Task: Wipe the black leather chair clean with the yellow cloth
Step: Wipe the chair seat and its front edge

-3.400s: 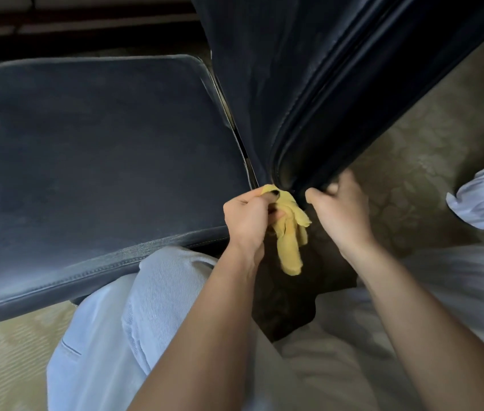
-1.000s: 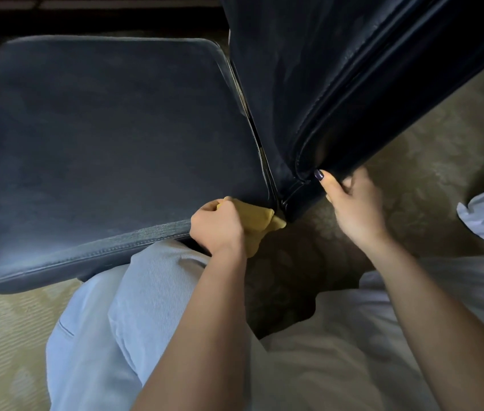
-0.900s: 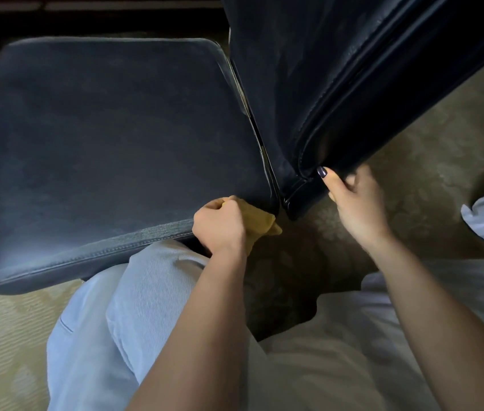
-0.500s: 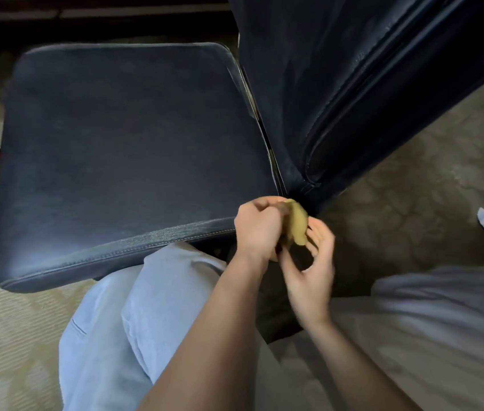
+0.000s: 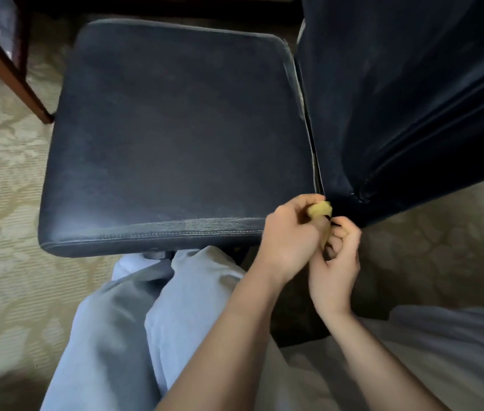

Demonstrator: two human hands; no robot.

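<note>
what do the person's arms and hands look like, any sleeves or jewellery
Both forearms are bare: no sleeves reach them, and no watch, bracelet or rings show. The left hand shows no markings. The right hand has a dark-painted fingernail near its top. No gloves on either.

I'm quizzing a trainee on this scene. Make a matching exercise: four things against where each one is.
Things:
1. yellow cloth
2. chair seat
3. chair back
4. wooden leg

Places:
A. upper left, standing on the carpet
B. bunched between both hands
C. upper right, rising beside the seat
D. centre, in front of the knees

Pairs: 1-B, 2-D, 3-C, 4-A
</note>
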